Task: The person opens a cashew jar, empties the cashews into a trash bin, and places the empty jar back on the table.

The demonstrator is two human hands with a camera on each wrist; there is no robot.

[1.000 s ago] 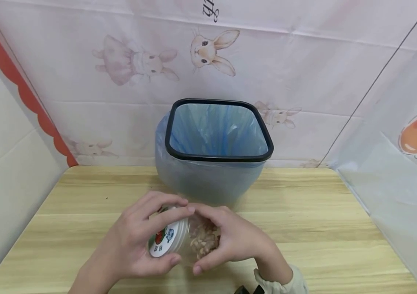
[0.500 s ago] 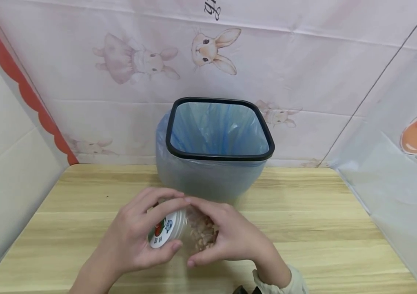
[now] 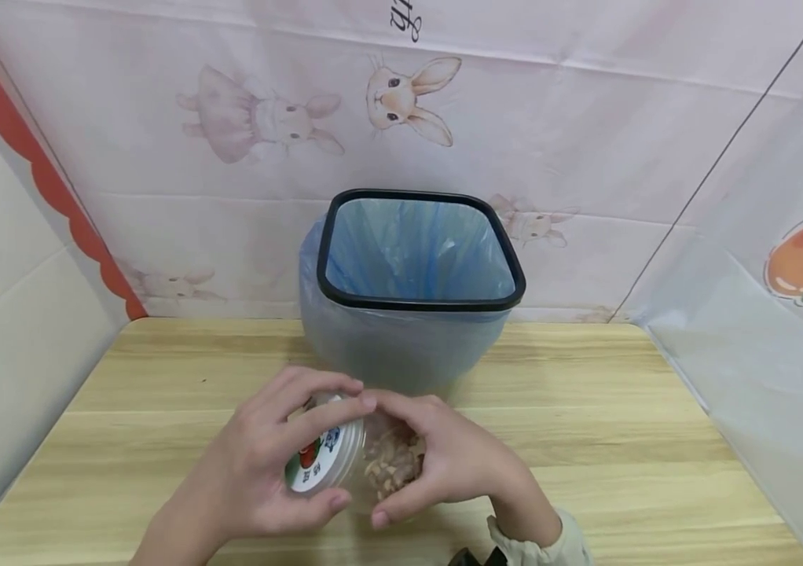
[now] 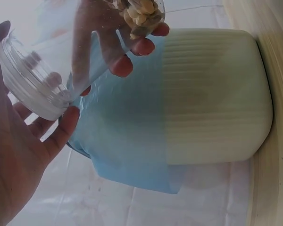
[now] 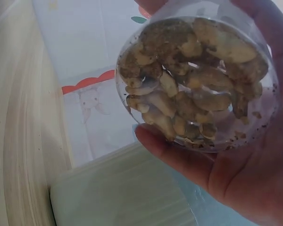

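Note:
A clear plastic jar [image 3: 361, 481] lies on its side between my two hands, in front of the bin. Its round lid [image 3: 315, 462], printed white, green and red, faces left. My left hand [image 3: 256, 464] grips this lid, thumb below and fingers over the top. From the other end, my right hand [image 3: 454, 456] holds the jar's body, thumb below and fingers curled over it. Brown and tan nut-like pieces [image 5: 198, 84] are gathered at the jar's bottom end, seen through the plastic in the right wrist view.
A bin with a black rim [image 3: 419, 304] and a bluish bag liner [image 4: 132, 127] stands right behind my hands. It rests on a light wooden table [image 3: 621, 440], against a rabbit-print wall cover [image 3: 585, 134]. A small black object [image 3: 475, 558] shows at the bottom edge.
The lid's print has turned a little counterclockwise in the head view. Both hands keep nearly the same place and hold on the jar.

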